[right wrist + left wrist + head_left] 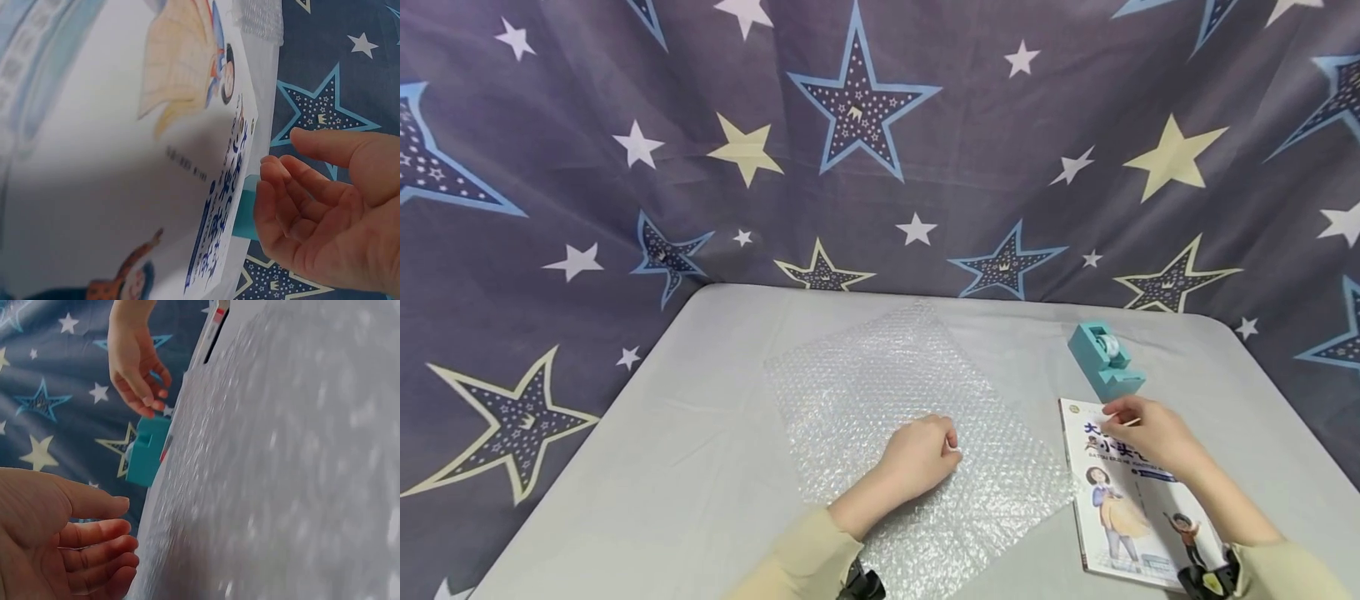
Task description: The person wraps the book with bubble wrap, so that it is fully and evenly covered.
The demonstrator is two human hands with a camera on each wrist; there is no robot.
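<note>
A sheet of clear bubble wrap [880, 375] lies flat and turned at an angle on the grey-covered table. Over its middle hovers or rests my left hand [919, 457]; whether it touches is hard to tell. In the left wrist view the left hand [69, 540] has loosely curled fingers around nothing. My right hand [1153, 433] is above the upper part of a white picture book [1112, 492] that lies cover up at the right. The right wrist view shows the right hand [331, 206] with its thumb apart from loosely bent fingers and nothing held.
A teal tape dispenser [1101, 358] with a roll of tape stands just behind the book. One corner of the bubble wrap comes close to the book's left edge. Behind the table [700, 400] hangs a dark curtain [962, 167] printed with stars.
</note>
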